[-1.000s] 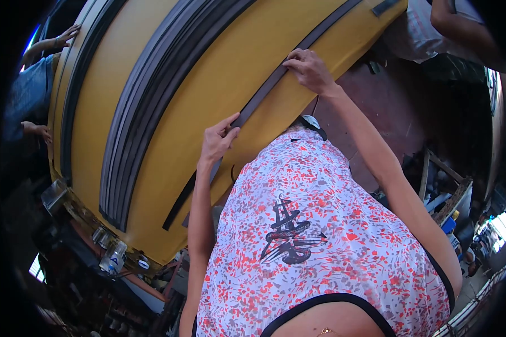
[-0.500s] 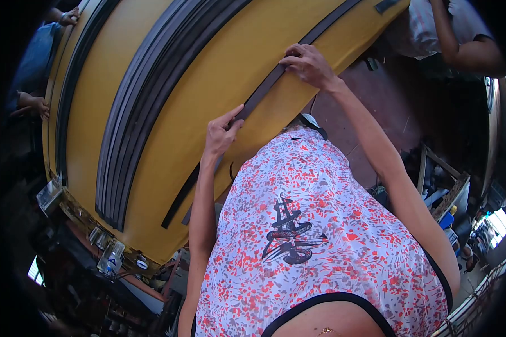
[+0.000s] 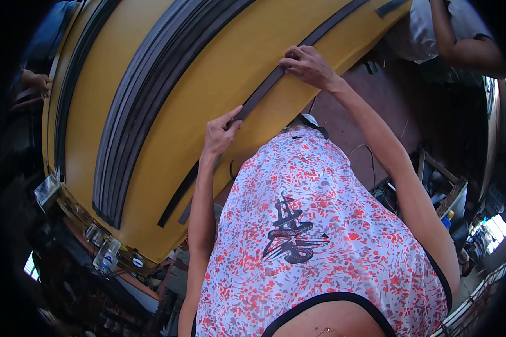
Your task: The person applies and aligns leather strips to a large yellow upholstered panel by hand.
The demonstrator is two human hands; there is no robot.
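A long, flat dark grey strip (image 3: 262, 90) lies slantwise along the near side of a yellow tabletop (image 3: 208, 84). My left hand (image 3: 220, 135) has thumb and forefinger on the strip's edges, pinching it. Further up the same strip, my right hand (image 3: 308, 66) grips it with bent fingers at its edge. Past my left wrist, the ends of two layers show: a black one (image 3: 177, 196) and a greyer one. My left forearm hides part of them. The strip's far end runs toward the top of the view.
A bundle of several dark strips (image 3: 146, 106) lies mid-table, and more black strips (image 3: 76, 84) lie near the far edge. Bottles and jars (image 3: 105, 255) stand at the table's left end. One person's hand (image 3: 39, 83) touches the far edge; another person's arm (image 3: 466, 53) is at upper right.
My hands stay almost in place on the strip. The view has shifted slightly. Across the table, the other person's upper hand has left the view and the lower one has moved up.
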